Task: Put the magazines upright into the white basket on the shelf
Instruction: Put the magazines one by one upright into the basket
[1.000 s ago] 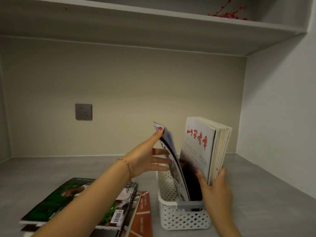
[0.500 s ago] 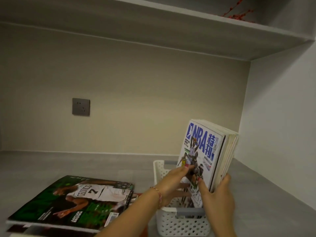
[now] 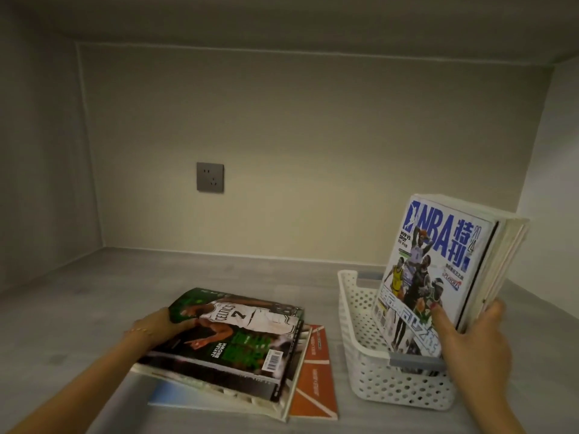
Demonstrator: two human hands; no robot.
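Note:
A white perforated basket [image 3: 360, 349] stands on the grey shelf at the right. Several magazines stand upright in it, the front one an NBA magazine [image 3: 438, 261] with blue lettering. My right hand [image 3: 473, 346] grips this upright bundle at its lower right edge, thumb on the front cover. To the left lies a flat stack of magazines; the top one is a green Celtics magazine [image 3: 244, 333]. My left hand [image 3: 159, 324] holds the far left edge of that top magazine, fingers tucked under it, and this edge is raised off the stack.
An orange magazine [image 3: 316, 371] pokes out from under the stack next to the basket. A grey wall socket [image 3: 210, 177] sits on the back wall. Side walls close the shelf at left and right, and a shelf board runs overhead.
My left hand let go of the NBA magazine in the basket and moved left to the flat stack, taking hold of the Celtics magazine. The right hand stays on the upright bundle.

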